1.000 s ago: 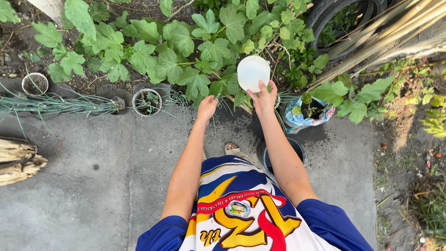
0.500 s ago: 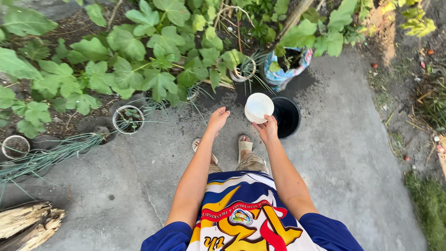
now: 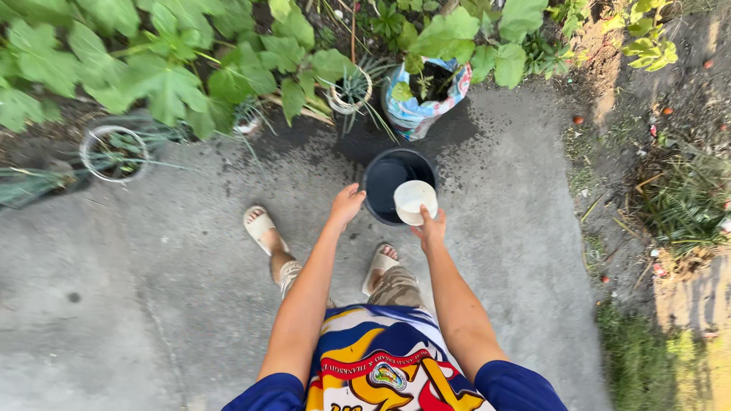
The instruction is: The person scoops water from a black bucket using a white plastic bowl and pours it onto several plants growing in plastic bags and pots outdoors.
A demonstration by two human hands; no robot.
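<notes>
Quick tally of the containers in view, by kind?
White cup, in right hand: 1
Black bucket: 1
Round pots: 2
Patterned bag planter: 1
Total: 5

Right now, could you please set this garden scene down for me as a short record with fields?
Right hand: the right hand holds a small white round plastic cup over the bucket
Left hand: the left hand is empty, fingers loosely curled, beside the rim of the black round bucket
Bucket: stands upright on the grey concrete path, dark inside
Behind the bucket: a blue patterned bag planter with a leafy plant
Far left: a white-rimmed round pot with small green plants
Feet: pale sandals on concrete
</notes>
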